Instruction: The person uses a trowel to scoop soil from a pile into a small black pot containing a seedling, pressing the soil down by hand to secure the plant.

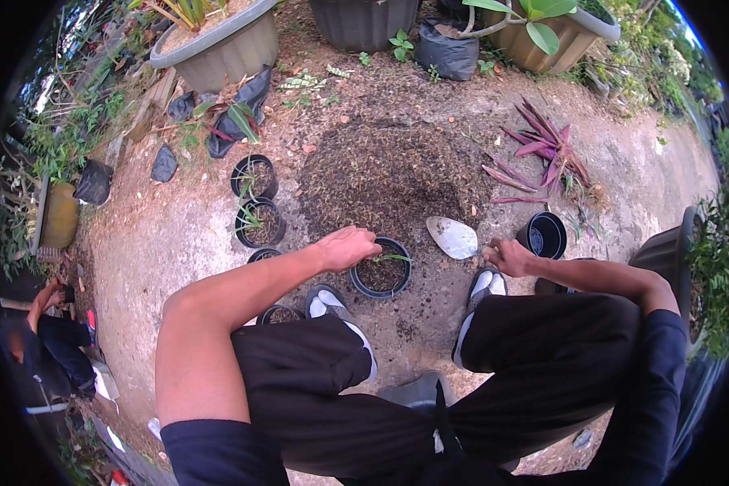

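A small black plant pot point(380, 292) stands on the ground between my feet, with soil and a thin green seedling point(393, 257) in it. My left hand point(350, 247) is closed at the pot's upper left rim; its fingertips are partly hidden. To the right, my right hand point(508, 257) grips the handle of a garden trowel. The trowel's pale, soil-smeared blade point(452, 237) points left, just over the edge of a spread of dark, loose soil point(381, 178).
Two potted seedlings point(255, 176) stand left of the soil, with more pots partly behind my left arm. Uprooted purple-leaved plants point(551, 150) lie at right, above an empty black pot point(545, 236). Large planters point(219, 57) line the back. Another person point(57, 340) sits at far left.
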`<move>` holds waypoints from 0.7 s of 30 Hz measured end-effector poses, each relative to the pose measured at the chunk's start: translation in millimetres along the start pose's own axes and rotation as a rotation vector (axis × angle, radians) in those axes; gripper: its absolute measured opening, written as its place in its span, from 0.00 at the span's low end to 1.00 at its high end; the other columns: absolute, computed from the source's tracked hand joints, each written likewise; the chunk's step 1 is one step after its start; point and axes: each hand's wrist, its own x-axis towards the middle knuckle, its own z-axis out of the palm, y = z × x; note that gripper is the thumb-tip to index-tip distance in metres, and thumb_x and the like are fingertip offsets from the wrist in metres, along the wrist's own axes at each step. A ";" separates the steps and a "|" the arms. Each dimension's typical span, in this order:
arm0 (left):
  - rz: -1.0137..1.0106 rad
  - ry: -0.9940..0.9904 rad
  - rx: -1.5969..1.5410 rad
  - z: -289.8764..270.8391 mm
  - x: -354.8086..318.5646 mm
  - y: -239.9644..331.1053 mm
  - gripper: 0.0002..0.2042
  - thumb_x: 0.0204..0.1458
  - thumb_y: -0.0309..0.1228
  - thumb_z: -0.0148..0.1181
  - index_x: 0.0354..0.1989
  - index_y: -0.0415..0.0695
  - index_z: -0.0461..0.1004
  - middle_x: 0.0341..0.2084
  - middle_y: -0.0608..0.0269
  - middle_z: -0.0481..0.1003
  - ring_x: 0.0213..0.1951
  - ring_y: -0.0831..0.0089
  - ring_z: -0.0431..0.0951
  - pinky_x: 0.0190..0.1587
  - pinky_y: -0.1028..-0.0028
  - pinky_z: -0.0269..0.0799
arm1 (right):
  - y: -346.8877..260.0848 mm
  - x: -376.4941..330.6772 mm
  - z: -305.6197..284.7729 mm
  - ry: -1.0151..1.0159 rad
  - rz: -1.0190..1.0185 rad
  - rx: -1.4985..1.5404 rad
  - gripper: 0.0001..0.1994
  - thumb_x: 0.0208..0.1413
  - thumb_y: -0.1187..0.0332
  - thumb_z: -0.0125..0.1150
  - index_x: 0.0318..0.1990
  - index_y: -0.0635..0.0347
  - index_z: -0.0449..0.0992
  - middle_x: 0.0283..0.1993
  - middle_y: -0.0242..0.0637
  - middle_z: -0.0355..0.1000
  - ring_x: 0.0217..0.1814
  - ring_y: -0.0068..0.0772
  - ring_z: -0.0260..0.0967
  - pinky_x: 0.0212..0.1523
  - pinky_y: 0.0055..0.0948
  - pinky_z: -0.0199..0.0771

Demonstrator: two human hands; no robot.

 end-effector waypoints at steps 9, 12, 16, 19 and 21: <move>0.006 0.027 -0.017 5.7 -10.4 -2.6 0.04 0.51 0.25 0.54 0.34 0.40 0.73 0.31 0.51 0.73 0.39 0.51 0.77 0.41 0.57 0.73 | -43.3 13.3 -19.4 0.028 0.061 -0.140 0.22 0.59 0.57 0.57 0.52 0.67 0.69 0.37 0.63 0.75 0.46 0.62 0.74 0.47 0.52 0.73; -0.009 -0.010 -0.010 -1.1 -0.9 2.4 0.04 0.50 0.24 0.54 0.34 0.40 0.73 0.31 0.51 0.73 0.39 0.52 0.77 0.41 0.57 0.72 | -25.8 33.3 -16.3 0.014 -0.010 -0.119 0.24 0.59 0.54 0.56 0.52 0.67 0.69 0.40 0.61 0.76 0.47 0.61 0.75 0.48 0.50 0.74; -0.027 -0.020 -0.004 1.5 -4.6 -0.2 0.05 0.49 0.24 0.55 0.34 0.40 0.73 0.31 0.52 0.73 0.40 0.52 0.77 0.42 0.57 0.72 | -45.5 46.8 -14.1 -0.040 0.058 -0.062 0.25 0.59 0.51 0.57 0.52 0.67 0.72 0.42 0.59 0.76 0.49 0.58 0.75 0.50 0.48 0.73; -0.032 -0.038 -0.007 0.1 -4.2 1.7 0.05 0.49 0.24 0.55 0.34 0.41 0.73 0.32 0.52 0.73 0.41 0.52 0.77 0.42 0.57 0.72 | -45.9 40.6 -11.2 -0.046 0.054 0.017 0.26 0.59 0.50 0.57 0.52 0.67 0.73 0.43 0.58 0.76 0.51 0.57 0.74 0.52 0.46 0.73; -0.030 -0.044 -0.005 -1.1 -5.0 2.1 0.05 0.50 0.25 0.55 0.34 0.41 0.73 0.32 0.52 0.73 0.41 0.52 0.77 0.42 0.57 0.73 | -40.8 34.9 -11.9 -0.040 0.026 -0.002 0.27 0.59 0.50 0.57 0.52 0.68 0.72 0.44 0.58 0.76 0.51 0.56 0.74 0.52 0.45 0.72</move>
